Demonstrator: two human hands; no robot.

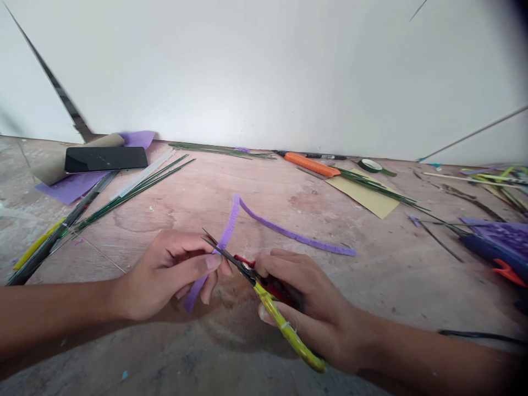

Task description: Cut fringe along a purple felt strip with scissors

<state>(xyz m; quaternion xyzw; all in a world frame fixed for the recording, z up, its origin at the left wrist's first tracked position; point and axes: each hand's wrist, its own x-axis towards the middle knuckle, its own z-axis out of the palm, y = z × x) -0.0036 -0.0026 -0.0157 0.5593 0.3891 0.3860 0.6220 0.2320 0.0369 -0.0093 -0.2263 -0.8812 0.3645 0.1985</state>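
Note:
My left hand (165, 272) pinches a long purple felt strip (289, 234) between thumb and fingers near its front end. The strip bends away across the worktop and lies flat toward the right. My right hand (303, 305) is wrapped round the yellow and red handles of a small pair of scissors (247, 275). The scissors' dark blades are parted and reach left across the strip right at my left thumb.
Wooden worktop (264, 181) against a white wall. Green floral wires (136, 190), a black phone (105, 158) on purple felt and a cardboard tube at back left. Orange knife (311, 164), green tape roll (371, 165), tan paper (369, 198) at back right. Purple felt and tools at right edge.

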